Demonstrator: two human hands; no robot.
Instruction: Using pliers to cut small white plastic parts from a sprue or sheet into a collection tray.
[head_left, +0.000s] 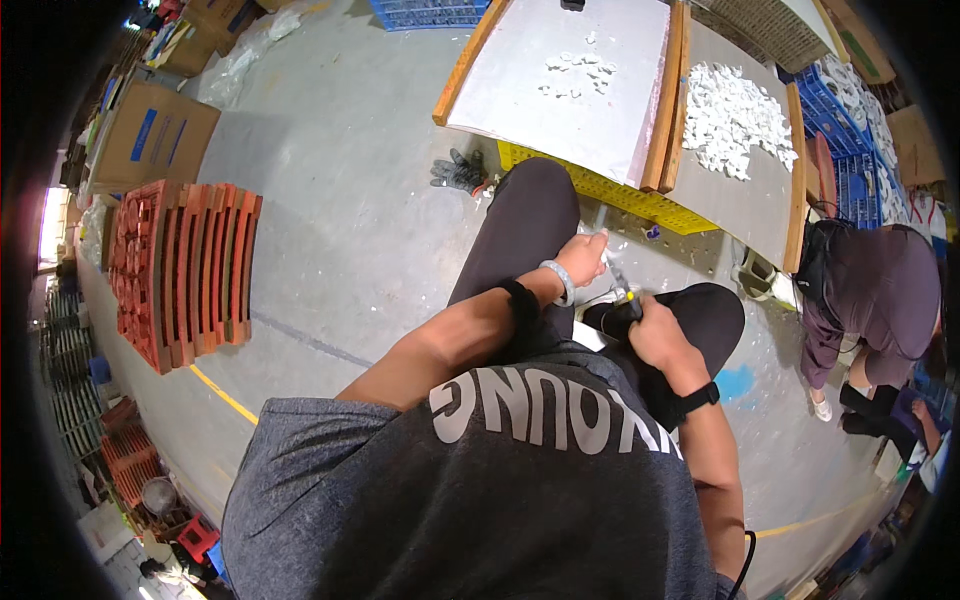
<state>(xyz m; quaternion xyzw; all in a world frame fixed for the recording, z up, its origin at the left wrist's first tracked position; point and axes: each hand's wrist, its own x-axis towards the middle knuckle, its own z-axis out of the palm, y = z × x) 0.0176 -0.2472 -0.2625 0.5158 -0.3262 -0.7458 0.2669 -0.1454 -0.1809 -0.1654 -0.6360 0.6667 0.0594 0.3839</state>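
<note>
My left hand, with a pale bracelet on the wrist, is closed in a pinch over the gap between my knees. A small white piece shows at its fingertips. Below and to the right, my right hand is wrapped round a dark-handled tool with a yellow band and a metal end; its exact kind is unclear. The metal end points up toward my left hand. In front of me several small white pieces lie on a white-covered board. A bigger heap of white pieces covers the grey board beside it.
A yellow crate stands under the boards, and a dark work glove lies on the floor. Red pallets are stacked left, near a cardboard box. Blue crates stand right, where another person bends forward.
</note>
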